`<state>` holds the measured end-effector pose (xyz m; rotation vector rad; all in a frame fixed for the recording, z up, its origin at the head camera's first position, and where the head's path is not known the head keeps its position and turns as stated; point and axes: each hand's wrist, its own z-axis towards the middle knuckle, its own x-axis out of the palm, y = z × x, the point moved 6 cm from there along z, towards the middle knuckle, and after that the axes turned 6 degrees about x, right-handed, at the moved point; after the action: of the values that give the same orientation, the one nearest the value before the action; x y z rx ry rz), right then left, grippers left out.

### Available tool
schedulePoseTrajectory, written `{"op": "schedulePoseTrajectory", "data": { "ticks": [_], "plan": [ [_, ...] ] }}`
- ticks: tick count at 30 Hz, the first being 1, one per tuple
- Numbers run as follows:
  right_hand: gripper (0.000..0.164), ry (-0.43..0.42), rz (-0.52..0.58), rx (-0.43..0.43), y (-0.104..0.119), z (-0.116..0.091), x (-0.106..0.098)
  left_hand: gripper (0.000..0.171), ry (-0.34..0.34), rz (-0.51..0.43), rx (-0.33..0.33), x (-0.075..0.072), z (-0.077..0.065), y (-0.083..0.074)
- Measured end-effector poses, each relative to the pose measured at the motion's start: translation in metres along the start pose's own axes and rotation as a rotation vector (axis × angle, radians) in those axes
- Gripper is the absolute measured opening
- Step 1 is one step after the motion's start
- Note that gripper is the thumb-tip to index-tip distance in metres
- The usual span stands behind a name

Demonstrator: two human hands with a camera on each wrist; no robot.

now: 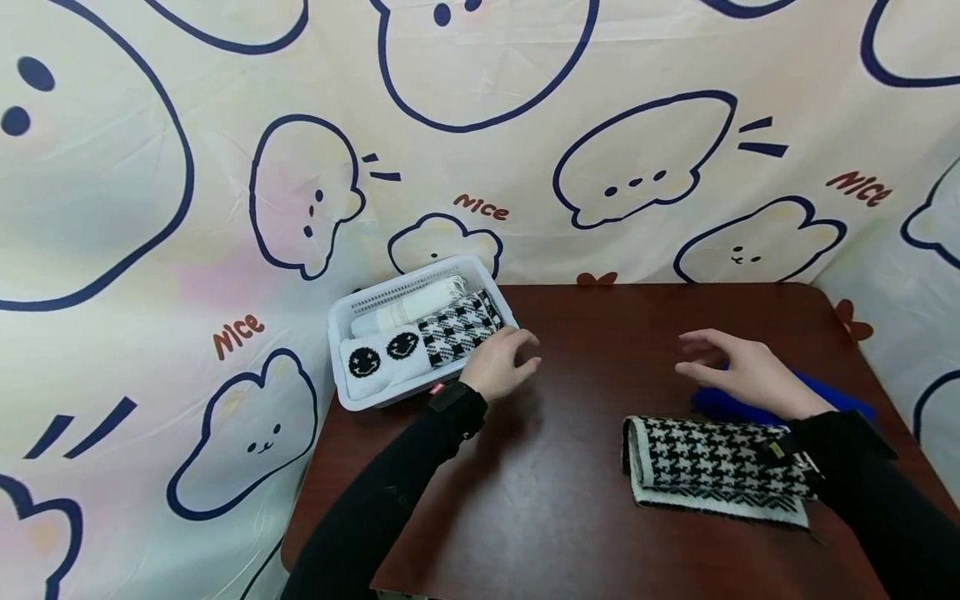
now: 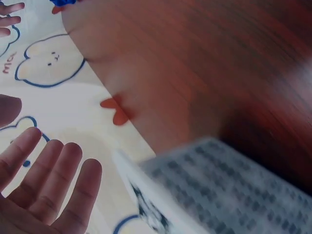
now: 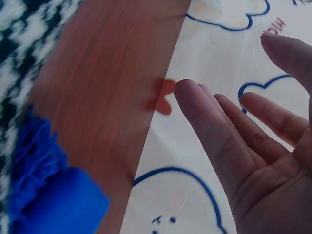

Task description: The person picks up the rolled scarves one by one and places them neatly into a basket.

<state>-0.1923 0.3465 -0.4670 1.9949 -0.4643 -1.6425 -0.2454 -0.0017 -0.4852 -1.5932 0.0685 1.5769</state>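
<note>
In the head view a white plastic basket stands at the table's back left corner. Inside it lie a rolled cream-white cloth, a white knit piece with black smiley faces and a black-and-white checked knit piece. My left hand is by the basket's right front corner, fingers loosely bent around nothing. Over at the right, my right hand hovers with relaxed fingers above a blue fringed cloth, partly covering it. Nearer me lies a folded black-and-white houndstooth scarf, its right end under the right sleeve.
The dark brown wooden table meets a cream cloth backdrop printed with cartoon outlines along its back and sides. In the left wrist view, the perforated basket wall shows close up.
</note>
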Motion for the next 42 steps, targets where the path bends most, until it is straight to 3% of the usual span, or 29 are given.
{"op": "schedulePoseTrajectory", "data": {
  "ticks": [7,19,28,42],
  "plan": [
    [0.066,-0.016,0.004,0.062,-0.026,-0.022,-0.006,0.034,0.061,-0.01,-0.007,0.022,0.02,-0.019],
    [0.072,-0.043,0.019,0.154,-0.067,-0.052,-0.02,0.038,0.091,-0.084,-0.034,0.055,0.051,-0.042],
    [0.072,-0.132,0.035,0.206,-0.099,-0.078,-0.033,0.043,0.126,-0.203,-0.038,0.088,0.071,-0.066],
    [0.078,-0.297,0.037,0.393,-0.152,-0.104,-0.042,0.049,0.198,-0.289,-0.042,0.136,0.097,-0.098]
  ]
}}
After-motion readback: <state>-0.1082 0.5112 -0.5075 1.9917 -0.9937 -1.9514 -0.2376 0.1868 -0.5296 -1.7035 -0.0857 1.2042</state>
